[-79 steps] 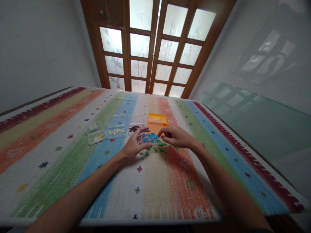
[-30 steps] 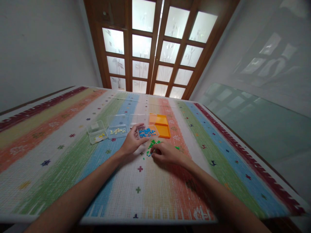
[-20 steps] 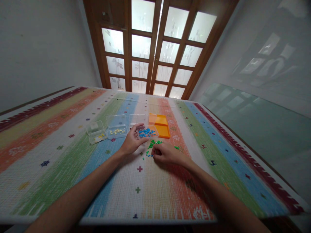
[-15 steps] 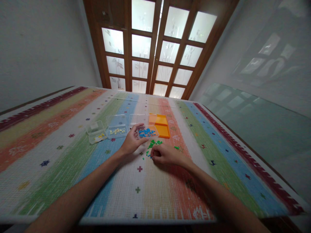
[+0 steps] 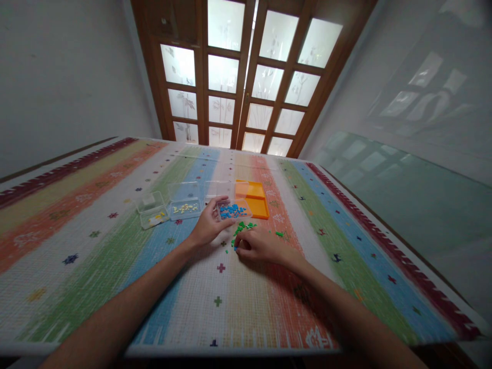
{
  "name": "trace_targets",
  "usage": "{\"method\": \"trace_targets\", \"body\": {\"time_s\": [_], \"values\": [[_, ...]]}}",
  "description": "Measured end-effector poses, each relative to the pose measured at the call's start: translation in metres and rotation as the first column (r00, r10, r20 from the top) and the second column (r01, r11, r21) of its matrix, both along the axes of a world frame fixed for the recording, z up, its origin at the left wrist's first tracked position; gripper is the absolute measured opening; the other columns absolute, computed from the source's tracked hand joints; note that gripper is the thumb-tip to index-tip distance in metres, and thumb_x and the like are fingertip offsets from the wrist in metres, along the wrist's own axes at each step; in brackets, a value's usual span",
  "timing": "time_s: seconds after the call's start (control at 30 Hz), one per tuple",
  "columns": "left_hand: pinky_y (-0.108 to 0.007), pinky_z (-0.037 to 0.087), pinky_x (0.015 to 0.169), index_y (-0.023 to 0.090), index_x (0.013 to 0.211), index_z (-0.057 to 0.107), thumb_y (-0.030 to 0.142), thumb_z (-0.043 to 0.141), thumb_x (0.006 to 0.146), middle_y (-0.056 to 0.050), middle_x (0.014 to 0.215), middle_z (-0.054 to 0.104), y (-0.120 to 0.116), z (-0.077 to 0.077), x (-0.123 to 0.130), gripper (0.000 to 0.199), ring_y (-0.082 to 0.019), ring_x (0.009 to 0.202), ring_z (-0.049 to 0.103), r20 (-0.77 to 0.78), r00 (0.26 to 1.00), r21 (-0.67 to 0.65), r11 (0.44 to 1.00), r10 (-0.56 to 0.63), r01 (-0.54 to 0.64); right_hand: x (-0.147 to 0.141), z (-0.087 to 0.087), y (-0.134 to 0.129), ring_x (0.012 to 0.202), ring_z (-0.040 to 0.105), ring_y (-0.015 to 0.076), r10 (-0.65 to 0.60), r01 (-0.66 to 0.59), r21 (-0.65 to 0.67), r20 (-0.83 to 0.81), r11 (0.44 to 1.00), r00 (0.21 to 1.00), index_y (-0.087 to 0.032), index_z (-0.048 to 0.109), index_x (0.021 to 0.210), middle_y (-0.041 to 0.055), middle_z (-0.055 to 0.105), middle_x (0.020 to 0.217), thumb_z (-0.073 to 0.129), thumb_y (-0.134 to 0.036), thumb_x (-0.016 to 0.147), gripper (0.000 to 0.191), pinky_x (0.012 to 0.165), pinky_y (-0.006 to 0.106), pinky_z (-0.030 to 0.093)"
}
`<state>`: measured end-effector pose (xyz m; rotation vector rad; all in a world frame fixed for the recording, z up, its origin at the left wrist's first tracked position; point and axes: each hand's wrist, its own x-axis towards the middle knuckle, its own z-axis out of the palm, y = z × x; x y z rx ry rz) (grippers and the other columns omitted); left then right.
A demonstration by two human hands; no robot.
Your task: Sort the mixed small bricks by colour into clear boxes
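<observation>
My left hand [image 5: 209, 224] grips the left side of a clear plastic box [image 5: 248, 211] with blue pieces [image 5: 231, 210] inside. Its clear lid stands open behind. Small green pieces [image 5: 242, 226] lie loose on the cloth just in front of the box. Beside them my right hand [image 5: 253, 243] is bent down to the cloth, thumb and fingertips pinched on a small blue piece [image 5: 236, 248], which is partly hidden. One green piece [image 5: 279, 234] lies apart, to the right of the hand.
An orange open box [image 5: 258, 206] stands behind the blue pieces. To the left are a clear box [image 5: 185, 209] with pale pieces and another [image 5: 155, 220] with yellow ones. A striped cloth [image 5: 200, 307] covers the table.
My right hand has shifted slightly left, with its fingertips now at the blue piece on the cloth. My left hand and the box it holds have hardly moved.
</observation>
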<state>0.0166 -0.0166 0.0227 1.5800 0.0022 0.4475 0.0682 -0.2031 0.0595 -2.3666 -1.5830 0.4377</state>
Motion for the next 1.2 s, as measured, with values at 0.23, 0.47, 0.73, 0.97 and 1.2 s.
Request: {"method": "trace_targets", "body": {"time_s": [0.23,0.47,0.73,0.97,1.2], "values": [[-0.047,0.046,0.108,0.019,0.129,0.053,0.027,0.081,0.069,-0.014,0.131,0.060,0.000,-0.003,0.000,0.067,-0.027,0.124,0.059,0.012,0.999,-0.021,0.999,-0.040,0.040,-0.008,-0.004,0.001,0.072,0.060,0.0191,0.038,-0.016,-0.095,0.236,0.995,0.971,-0.010,0.069,0.095,0.0111,0.070,0.083,0.056,-0.016,0.087,0.017,0.065,0.028,0.039],[-0.047,0.051,0.104,0.020,0.128,0.053,0.025,0.083,0.068,-0.014,0.131,0.061,-0.002,0.002,-0.004,0.067,-0.027,0.119,0.062,0.022,0.993,-0.032,0.992,-0.119,0.120,0.009,0.021,-0.014,0.072,0.056,0.0161,0.050,-0.052,0.015,0.133,0.999,0.990,-0.015,0.066,0.099,0.0045,0.067,0.082,0.063,-0.021,0.088,0.013,0.065,0.026,0.036],[-0.048,0.053,0.099,0.023,0.125,0.058,0.022,0.086,0.065,-0.014,0.133,0.059,-0.010,0.000,-0.008,0.066,-0.029,0.118,0.062,0.008,0.963,-0.081,0.960,-0.270,0.270,0.032,0.055,-0.019,0.061,0.047,0.0118,-0.050,0.047,0.048,0.073,0.998,0.996,-0.016,0.066,0.095,-0.0029,0.057,0.068,0.063,-0.019,0.086,0.009,0.060,0.023,0.030],[-0.046,0.054,0.098,0.023,0.125,0.058,0.021,0.086,0.066,-0.014,0.131,0.060,-0.015,-0.004,-0.009,0.066,-0.027,0.113,0.065,-0.015,0.931,-0.118,0.925,-0.364,0.360,0.035,0.054,-0.008,0.069,0.054,0.0143,0.062,-0.059,-0.028,0.108,0.998,0.992,-0.015,0.068,0.094,0.0026,0.065,0.079,0.065,-0.023,0.089,0.010,0.063,0.024,0.034],[-0.045,0.054,0.098,0.022,0.126,0.057,0.020,0.085,0.067,-0.013,0.132,0.060,-0.017,-0.003,-0.011,0.065,-0.028,0.115,0.065,-0.034,0.916,-0.160,0.906,-0.401,0.391,0.031,0.051,-0.001,0.067,0.054,0.0149,0.099,-0.081,-0.108,0.177,0.991,0.979,-0.015,0.069,0.098,0.0041,0.068,0.080,0.065,-0.024,0.090,0.013,0.061,0.025,0.031]]}}
